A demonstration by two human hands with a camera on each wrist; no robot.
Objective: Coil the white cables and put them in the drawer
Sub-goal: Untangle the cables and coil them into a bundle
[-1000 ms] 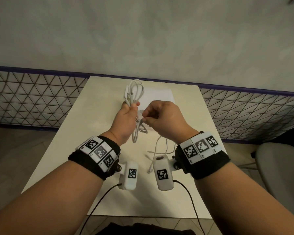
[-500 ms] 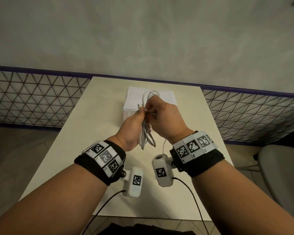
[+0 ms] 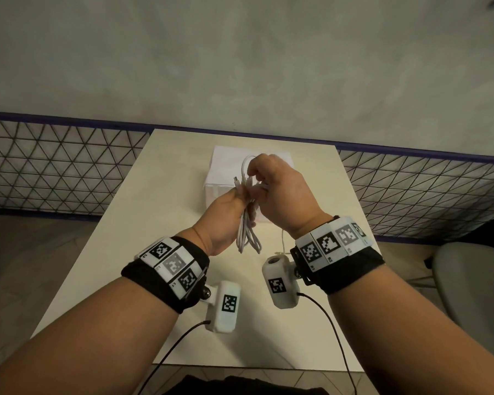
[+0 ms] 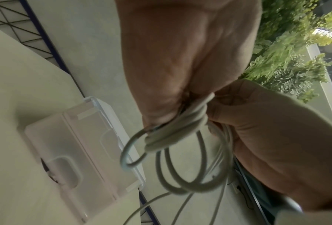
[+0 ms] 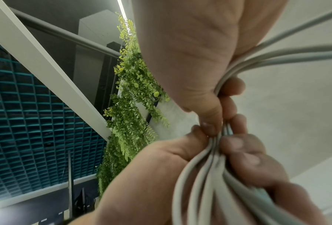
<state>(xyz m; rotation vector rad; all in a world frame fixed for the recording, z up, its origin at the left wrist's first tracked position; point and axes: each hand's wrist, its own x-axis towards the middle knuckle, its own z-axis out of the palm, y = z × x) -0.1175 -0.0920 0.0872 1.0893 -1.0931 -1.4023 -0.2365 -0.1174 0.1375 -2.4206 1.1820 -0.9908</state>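
Observation:
A white cable (image 3: 247,238) is gathered into a bundle of long loops that hangs over the table. My left hand (image 3: 241,195) grips the bundle round its middle, and its loops (image 4: 180,167) dangle below the fist. My right hand (image 3: 254,178) holds the same cable just above, thumb and fingers pinching the strands (image 5: 217,137). A plug end (image 3: 236,179) sticks out beside the top loop. The small white drawer box (image 3: 220,172) stands behind both hands at the back of the table, its translucent front (image 4: 80,144) facing me.
A thin piece of another white cable (image 3: 283,240) lies on the cream table (image 3: 154,223) under my right wrist. A mesh fence (image 3: 54,172) runs behind the table, below a grey wall. A grey chair (image 3: 474,286) stands at the right.
The right hand has come up from the loose tail to the top of the bundle. Both hands have shifted right and toward the drawer box, and the slack has been gathered in.

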